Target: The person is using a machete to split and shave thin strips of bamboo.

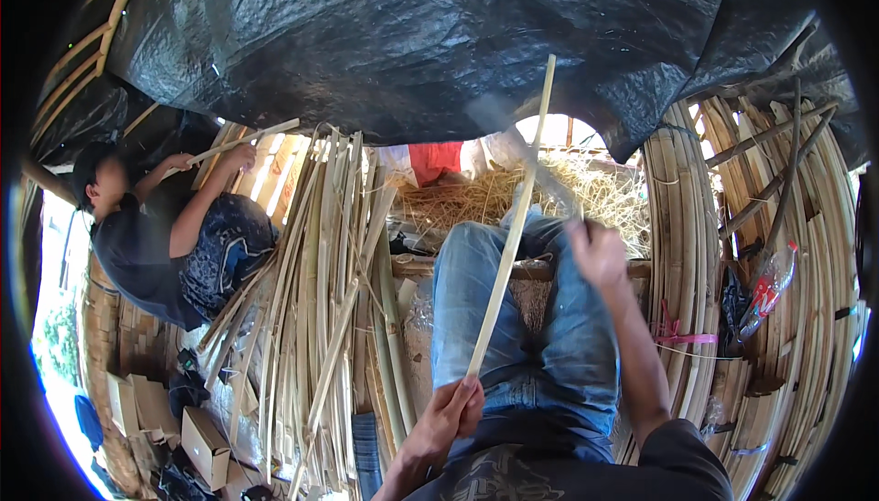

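Observation:
My left hand (455,408) is closed around the lower end of a long pale bamboo strip (506,267), which slants up and away over my lap. My right hand (600,254) is a fist on the handle of a machete (552,186). Motion smears the blade, which rises leftward behind or against the upper part of the strip; whether they touch I cannot tell. Beneath both hands are my legs in blue jeans (476,290).
Split bamboo strips (311,254) lean in a loose pile at left, beside a seated person (151,254) holding another strip. Bundled bamboo (682,254) stands at right near a plastic bottle (769,290). Shavings (595,194) heap ahead under a dark tarp (412,34). Cardboard boxes (203,446) sit lower left.

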`<state>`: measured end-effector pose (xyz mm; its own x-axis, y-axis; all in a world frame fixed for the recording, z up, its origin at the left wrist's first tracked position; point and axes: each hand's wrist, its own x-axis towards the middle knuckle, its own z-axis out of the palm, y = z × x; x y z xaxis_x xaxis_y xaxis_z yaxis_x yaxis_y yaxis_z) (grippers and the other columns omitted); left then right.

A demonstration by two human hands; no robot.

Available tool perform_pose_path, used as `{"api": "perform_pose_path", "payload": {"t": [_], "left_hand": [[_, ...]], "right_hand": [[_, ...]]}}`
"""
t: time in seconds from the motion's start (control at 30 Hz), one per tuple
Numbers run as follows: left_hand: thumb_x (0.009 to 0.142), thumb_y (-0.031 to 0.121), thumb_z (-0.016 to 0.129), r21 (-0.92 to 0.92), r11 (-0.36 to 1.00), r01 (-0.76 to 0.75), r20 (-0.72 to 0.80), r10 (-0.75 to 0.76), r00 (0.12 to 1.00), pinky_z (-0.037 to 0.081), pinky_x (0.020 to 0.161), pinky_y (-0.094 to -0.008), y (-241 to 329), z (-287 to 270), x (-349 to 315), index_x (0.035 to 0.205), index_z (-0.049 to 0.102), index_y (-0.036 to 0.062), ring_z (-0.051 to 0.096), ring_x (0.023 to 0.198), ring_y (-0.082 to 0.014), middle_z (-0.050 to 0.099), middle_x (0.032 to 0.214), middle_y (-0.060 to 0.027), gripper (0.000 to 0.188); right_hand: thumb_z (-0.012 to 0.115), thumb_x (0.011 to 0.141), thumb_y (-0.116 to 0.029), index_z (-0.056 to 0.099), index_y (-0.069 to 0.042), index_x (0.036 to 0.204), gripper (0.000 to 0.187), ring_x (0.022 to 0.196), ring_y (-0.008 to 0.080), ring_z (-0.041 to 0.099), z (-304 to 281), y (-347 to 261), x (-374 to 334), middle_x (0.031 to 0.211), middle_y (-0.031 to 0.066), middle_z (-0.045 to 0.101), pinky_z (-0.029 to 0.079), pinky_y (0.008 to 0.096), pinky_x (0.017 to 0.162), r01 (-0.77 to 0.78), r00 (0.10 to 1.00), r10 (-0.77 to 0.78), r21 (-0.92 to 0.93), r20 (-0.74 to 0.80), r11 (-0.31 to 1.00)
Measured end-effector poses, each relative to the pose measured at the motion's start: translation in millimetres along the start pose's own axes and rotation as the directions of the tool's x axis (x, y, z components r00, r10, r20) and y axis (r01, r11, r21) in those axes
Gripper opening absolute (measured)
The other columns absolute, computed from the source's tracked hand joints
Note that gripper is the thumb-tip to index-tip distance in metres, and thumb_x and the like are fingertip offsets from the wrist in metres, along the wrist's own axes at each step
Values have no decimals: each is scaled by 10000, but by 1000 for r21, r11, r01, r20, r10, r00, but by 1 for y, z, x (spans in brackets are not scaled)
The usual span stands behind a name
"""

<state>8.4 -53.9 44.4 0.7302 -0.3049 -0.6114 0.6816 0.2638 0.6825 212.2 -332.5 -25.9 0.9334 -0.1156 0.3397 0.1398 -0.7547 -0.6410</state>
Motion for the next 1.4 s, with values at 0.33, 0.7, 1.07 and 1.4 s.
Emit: {"api": "perform_pose_path", "payload": {"t": [0.33,0.7,1.07,1.4], "left_hand": [[1097,377,367,-95,993,69,65,-63,996,222,414,-244,20,11,23,817,419,122,243,470,-49,288,613,62,382],[1085,438,358,-364,896,255,383,-106,918,102,344,-219,29,13,36,757,369,180,140,409,-19,213,558,99,418],[1094,366,373,-626,666,407,485,-77,871,94,314,-203,10,-14,30,779,367,167,133,413,-15,199,581,93,373],[1097,410,327,-422,853,305,398,-128,909,113,348,-205,18,-11,27,793,359,180,149,441,-16,212,602,100,382]], "right_hand": [[452,1050,-348,531,-47,637,517,466,95,464,-40,17,-45,502,-5,484,357,296,450,-373,927,304,442,219,816],[688,839,-582,604,-70,803,520,530,269,641,-15,-67,-91,640,87,629,494,352,504,376,828,-479,345,292,860],[720,764,-617,651,-88,870,544,599,225,668,32,22,-29,654,15,641,469,365,555,496,868,-495,-25,27,868],[714,819,-559,650,-46,889,522,572,262,661,32,-3,-48,664,57,634,474,374,549,473,873,-486,165,49,866]]}}
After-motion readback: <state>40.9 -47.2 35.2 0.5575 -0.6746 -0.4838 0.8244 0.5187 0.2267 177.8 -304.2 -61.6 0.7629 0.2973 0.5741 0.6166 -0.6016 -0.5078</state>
